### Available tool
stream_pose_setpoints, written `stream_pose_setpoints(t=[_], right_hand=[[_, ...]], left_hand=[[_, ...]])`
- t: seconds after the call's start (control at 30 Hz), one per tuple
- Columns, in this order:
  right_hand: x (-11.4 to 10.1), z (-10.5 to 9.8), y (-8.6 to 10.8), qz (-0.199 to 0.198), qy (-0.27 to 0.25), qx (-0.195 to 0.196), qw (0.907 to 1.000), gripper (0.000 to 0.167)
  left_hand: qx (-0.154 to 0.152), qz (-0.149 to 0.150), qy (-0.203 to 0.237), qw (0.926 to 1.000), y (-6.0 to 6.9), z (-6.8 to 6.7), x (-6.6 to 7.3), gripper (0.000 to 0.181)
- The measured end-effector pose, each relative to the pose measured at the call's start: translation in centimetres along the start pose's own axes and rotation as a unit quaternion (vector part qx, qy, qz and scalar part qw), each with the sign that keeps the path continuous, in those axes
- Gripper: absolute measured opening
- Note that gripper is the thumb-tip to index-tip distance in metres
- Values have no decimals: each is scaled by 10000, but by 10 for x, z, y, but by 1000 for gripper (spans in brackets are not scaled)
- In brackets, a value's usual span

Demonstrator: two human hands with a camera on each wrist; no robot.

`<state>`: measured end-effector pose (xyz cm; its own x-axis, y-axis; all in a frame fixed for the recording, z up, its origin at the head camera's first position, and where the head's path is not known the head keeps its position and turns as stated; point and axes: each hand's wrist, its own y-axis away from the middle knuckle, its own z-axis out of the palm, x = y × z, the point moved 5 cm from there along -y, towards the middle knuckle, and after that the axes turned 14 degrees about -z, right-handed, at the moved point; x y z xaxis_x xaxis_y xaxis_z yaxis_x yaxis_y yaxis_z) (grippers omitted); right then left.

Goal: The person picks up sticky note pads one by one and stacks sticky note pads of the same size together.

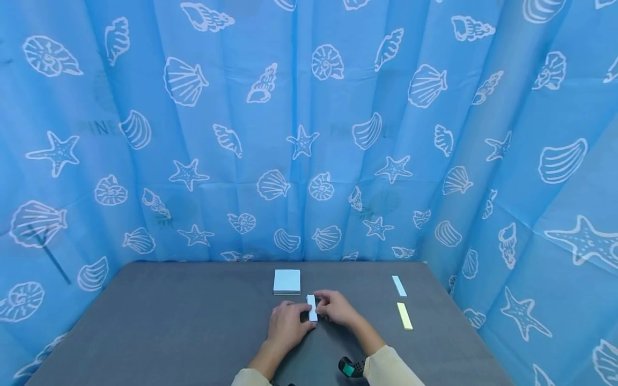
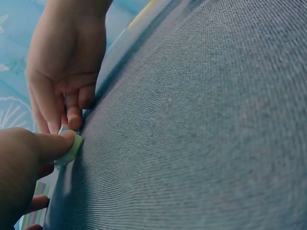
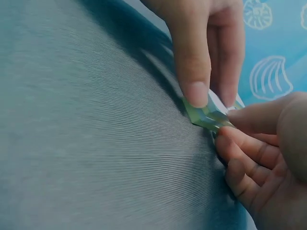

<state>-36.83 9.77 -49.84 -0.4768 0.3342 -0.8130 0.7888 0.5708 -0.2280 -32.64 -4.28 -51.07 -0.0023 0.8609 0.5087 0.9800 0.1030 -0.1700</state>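
Observation:
A narrow folded paper strip (image 1: 312,309), pale on top, lies on the grey cloth between both hands. In the right wrist view the strip (image 3: 197,116) shows green and whitish folded layers. My left hand (image 1: 286,323) holds it from the left, the thumb at its near end and fingers toward the far part. From the right, my right hand (image 1: 337,308) pinches its edge between thumb and curled fingers. Close by in the left wrist view, the left thumb presses the green end of the strip (image 2: 75,147). Fingers hide part of the strip.
A square stack of paper (image 1: 287,282) stands just beyond the hands, its sides striped in several colours. Off to the right lie a pale blue strip (image 1: 399,286) and a yellow strip (image 1: 404,316). A blue shell-print curtain (image 1: 301,177) closes off the table's far side.

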Motion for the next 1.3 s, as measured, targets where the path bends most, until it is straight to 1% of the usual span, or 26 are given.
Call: stream_pose_setpoints(t=[0.17,0.3,0.5,0.6,0.67,0.77,0.83,0.93,1.07,1.17,1.2,1.3], right_hand=[[-1,-2,12,-106,-176,255,9995,37],[-6,-8,25,-234,-127,489,9984,33],[-6,-18,47,-121,-123,672,9976,31],[-6,-25,57,-159,17,840,9963,30],[-6,-31,63,-269,237,945,9949,28],[-6,-41,71,-476,772,989,9910,27],[-6,-48,76,-604,1191,987,9861,27],[-4,-59,82,-662,1720,974,9780,29],[-2,-76,91,-455,2370,980,9655,32],[2,-89,98,-257,2711,862,9583,35],[4,-93,100,-210,2781,794,9570,36],[9,-106,106,-63,2796,606,9582,41]], left_hand=[[20,-31,-53,10000,0,0,-1,41],[31,-110,-60,9999,0,0,-2,41],[-44,-209,-53,9998,0,0,-3,41],[-68,-235,-63,9997,0,0,-3,41],[-83,-219,-62,9997,1,0,-3,41],[-83,-143,-52,9999,2,1,-2,41],[-80,-92,-33,9999,2,1,-1,42],[-73,-54,-21,10000,2,1,-1,42],[-83,-77,-12,9999,2,1,-1,42],[-96,-112,4,9999,2,1,-2,42],[-99,-123,4,9999,2,1,-2,42],[-92,-133,12,9999,2,1,-2,42]])
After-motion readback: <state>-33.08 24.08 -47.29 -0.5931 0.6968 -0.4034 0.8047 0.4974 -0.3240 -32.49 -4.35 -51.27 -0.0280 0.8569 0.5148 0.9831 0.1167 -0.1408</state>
